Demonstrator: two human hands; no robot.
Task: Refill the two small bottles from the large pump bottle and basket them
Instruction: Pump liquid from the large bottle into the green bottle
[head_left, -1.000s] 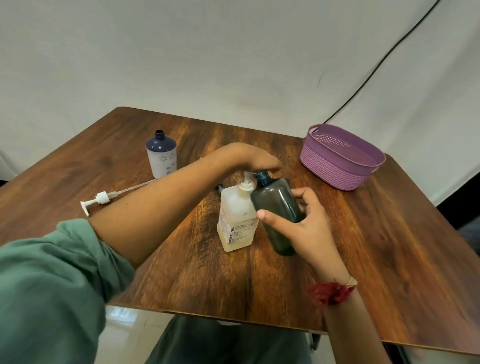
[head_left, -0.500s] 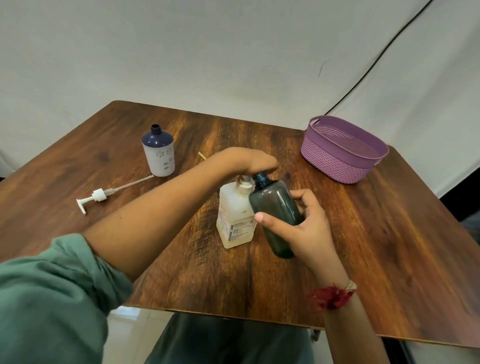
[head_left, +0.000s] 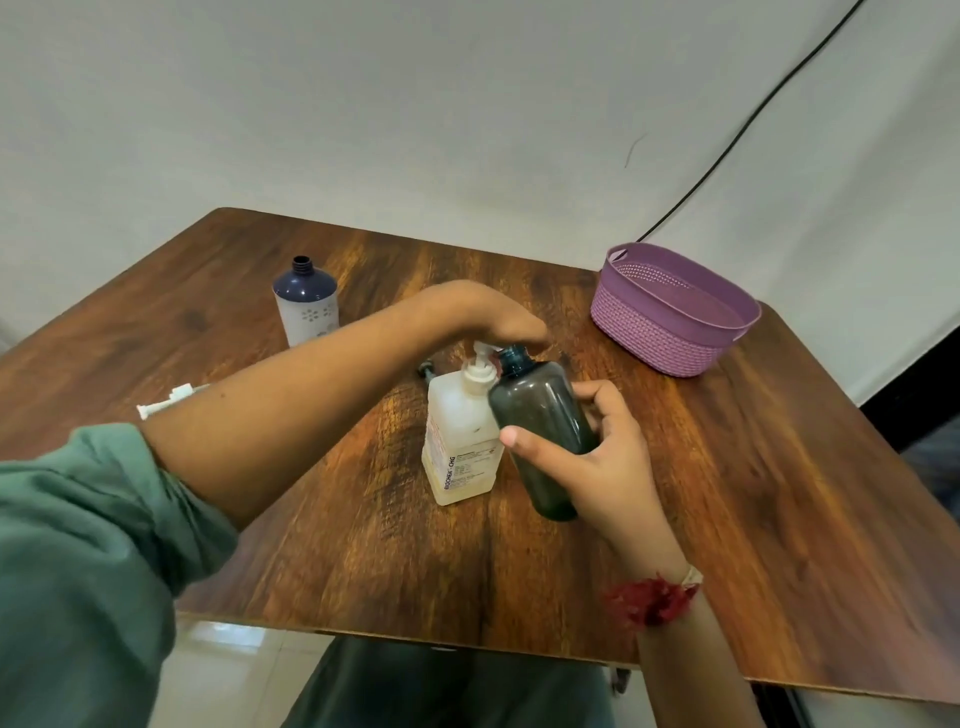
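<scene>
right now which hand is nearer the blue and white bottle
Left. The left hand touches the pump, right of the blue and white bottle; the right hand holds the dark bottle farther right.

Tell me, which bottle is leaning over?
The dark see-through bottle, which is tilted toward the pump's spout. The white pump bottle and the blue-topped bottle both stand upright on the table.

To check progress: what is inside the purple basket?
Inside the purple basket only its inner wall and some floor show, no bottle. Its near wall hides the remaining floor.
</scene>
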